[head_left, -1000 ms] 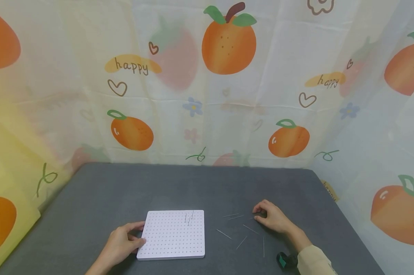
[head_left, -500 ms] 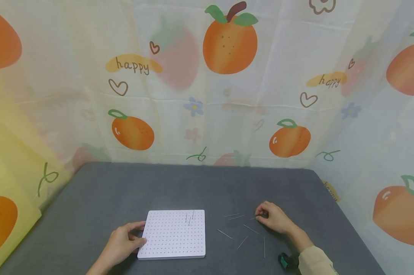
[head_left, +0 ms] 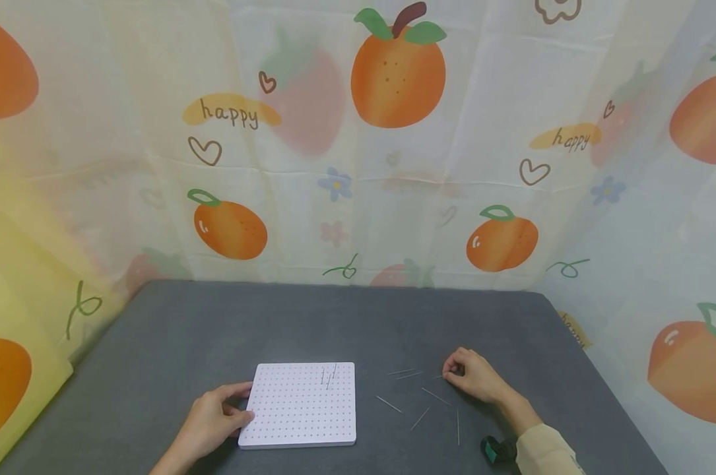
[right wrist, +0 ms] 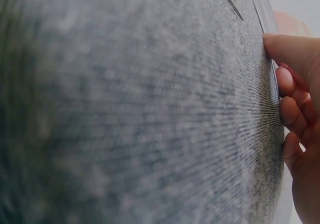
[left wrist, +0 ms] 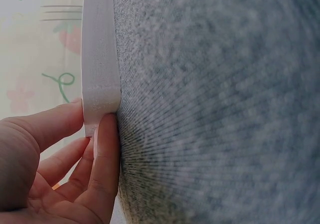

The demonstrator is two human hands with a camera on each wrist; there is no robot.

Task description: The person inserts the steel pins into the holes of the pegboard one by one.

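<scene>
A white board (head_left: 298, 417) with rows of small holes lies on the dark table. Several thin metal pins (head_left: 328, 380) stand upright near its far right corner. My left hand (head_left: 206, 419) grips the board's left edge, thumb on top and fingertips against its side and underside; the left wrist view shows the board's pale side (left wrist: 100, 49) between them. To the right, my right hand (head_left: 475, 377) is down at the table with thumb and fingers drawn together on a thin metal pin (head_left: 438, 377). One end of that pin sticks out leftward; the rest is hidden by the fingers.
Several loose pins lie scattered between board and right hand, among them a slanted pin (head_left: 389, 404) and a lengthwise pin (head_left: 458, 426). A dark strap-like object with a green patch (head_left: 490, 450) sits by the right sleeve. A fruit-print curtain (head_left: 393, 198) hangs behind the table (head_left: 274, 323).
My right hand has shifted slightly right, and its thumb and fingers have closed together on the pin. The left hand still holds the board in place.
</scene>
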